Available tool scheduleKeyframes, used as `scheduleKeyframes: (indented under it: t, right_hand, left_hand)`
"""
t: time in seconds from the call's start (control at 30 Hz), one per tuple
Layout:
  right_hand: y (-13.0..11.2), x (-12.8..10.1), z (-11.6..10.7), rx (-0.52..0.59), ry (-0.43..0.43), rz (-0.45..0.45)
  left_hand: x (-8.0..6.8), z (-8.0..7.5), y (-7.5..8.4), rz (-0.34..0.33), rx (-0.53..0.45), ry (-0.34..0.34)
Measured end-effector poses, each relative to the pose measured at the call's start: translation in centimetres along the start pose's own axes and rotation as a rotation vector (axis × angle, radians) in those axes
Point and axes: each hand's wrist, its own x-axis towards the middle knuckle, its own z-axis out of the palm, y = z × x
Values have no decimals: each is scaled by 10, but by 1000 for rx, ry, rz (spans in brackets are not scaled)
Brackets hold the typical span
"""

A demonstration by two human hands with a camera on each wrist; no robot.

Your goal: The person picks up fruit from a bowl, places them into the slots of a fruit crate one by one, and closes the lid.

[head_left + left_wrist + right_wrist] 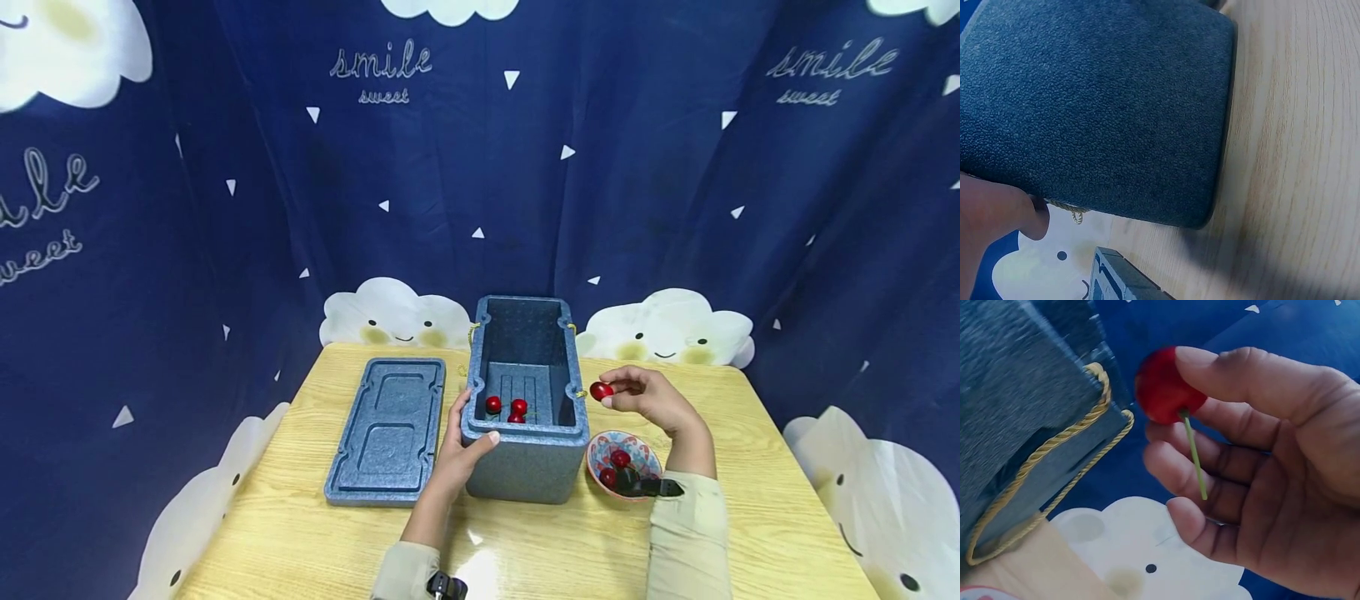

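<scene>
A blue-grey foam box [525, 400] stands open in the middle of the wooden table [300, 533], with three red cherries [517, 407] on its floor. My left hand [465, 437] grips the box's front left rim, its thumb [1019, 212] against the box's wall [1097, 106]. My right hand [645, 396] hovers just right of the box and pinches a red cherry [601, 390] between thumb and fingers. In the right wrist view the cherry [1166, 387] shows a green stem, close to the box's gold rope handle [1047, 456].
The box's lid [390, 429] lies flat on the table to the left of the box. A small patterned bowl [622, 462] with more cherries sits at the box's front right, under my right wrist. A dark blue cloud-print curtain surrounds the table.
</scene>
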Motion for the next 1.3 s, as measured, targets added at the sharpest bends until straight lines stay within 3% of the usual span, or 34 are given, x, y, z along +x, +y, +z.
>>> scheduleKeyframes:
  t: [0.6,0.93,1.3]
  right_hand:
    - [-22,18,-6,-2,-264,-72]
    - [-35,33,-1,-6,-327,-82]
    - [-53,49,7,-12,-359,-56]
  left_hand:
    - [0,-1,1,-15,4,6]
    - [1,-3,2,-46,1,6]
    - [2,-2,13,-77,63,22]
